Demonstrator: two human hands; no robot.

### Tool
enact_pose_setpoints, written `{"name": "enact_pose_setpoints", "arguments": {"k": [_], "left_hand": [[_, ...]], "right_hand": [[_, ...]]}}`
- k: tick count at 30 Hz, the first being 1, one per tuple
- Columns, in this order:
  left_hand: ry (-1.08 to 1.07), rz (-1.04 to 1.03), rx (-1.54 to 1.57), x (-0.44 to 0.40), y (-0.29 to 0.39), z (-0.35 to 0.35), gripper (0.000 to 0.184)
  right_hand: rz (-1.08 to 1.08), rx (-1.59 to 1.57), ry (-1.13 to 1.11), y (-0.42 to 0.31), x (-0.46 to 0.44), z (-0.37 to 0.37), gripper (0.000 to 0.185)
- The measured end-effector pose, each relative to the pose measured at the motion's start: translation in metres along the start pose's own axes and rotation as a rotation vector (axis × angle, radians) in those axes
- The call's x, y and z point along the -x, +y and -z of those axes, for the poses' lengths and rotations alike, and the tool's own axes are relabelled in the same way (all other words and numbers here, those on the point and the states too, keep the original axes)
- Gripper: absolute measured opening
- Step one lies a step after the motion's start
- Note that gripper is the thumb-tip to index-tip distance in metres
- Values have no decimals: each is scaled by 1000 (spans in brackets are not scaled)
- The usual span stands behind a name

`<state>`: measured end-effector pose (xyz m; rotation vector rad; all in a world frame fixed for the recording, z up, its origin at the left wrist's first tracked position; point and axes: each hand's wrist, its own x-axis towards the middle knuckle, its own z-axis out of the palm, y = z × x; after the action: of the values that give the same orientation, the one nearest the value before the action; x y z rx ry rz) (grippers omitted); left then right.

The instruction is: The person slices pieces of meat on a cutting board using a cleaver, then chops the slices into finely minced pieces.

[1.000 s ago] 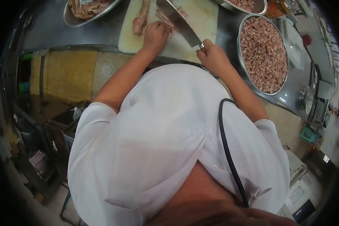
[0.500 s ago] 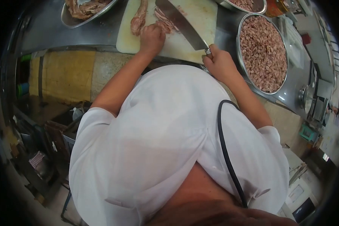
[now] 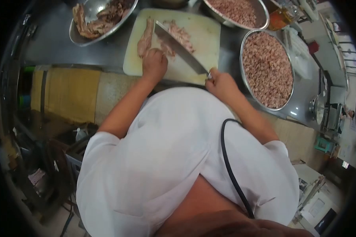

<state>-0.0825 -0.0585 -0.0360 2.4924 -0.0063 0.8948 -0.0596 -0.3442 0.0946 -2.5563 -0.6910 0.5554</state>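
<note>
My right hand (image 3: pixel 222 83) grips the handle of a large knife (image 3: pixel 182 51), its long blade slanting up and left across a pale cutting board (image 3: pixel 207 35). My left hand (image 3: pixel 154 66) is closed, knuckles up, at the board's near left. Its fingers press on a piece of meat (image 3: pixel 167 49) left of the blade; the fingertips are hidden. Cut strips of meat (image 3: pixel 180 36) lie along the blade's far side. A longer piece of meat (image 3: pixel 145 38) rests at the board's left, just beyond my left hand.
An oval metal tray (image 3: pixel 243 75) full of small diced meat stands right of the board. Behind it is another bowl (image 3: pixel 267 19) of diced meat. Large meat pieces fill part of a metal bowl (image 3: pixel 78 42) at left. A bottle of orange liquid (image 3: pixel 281 20) stands back right.
The view has tilted, so the board sits lower. The knife has shifted left over the board, and cut strips now show on the blade's far side. My left hand stays closed beside the meat.
</note>
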Motion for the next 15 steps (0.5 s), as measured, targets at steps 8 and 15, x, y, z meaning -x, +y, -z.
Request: {"name": "enact_pose_setpoints", "arguments": {"k": [8,15], "left_hand": [[88,149,-280,-39,-15,33,27],[-284,495,-237,-43,-42,25,41]], "right_hand": [[-98,-54,-135,-6,0,18,19],[12,-75,-211,22,-3,17,21]]}}
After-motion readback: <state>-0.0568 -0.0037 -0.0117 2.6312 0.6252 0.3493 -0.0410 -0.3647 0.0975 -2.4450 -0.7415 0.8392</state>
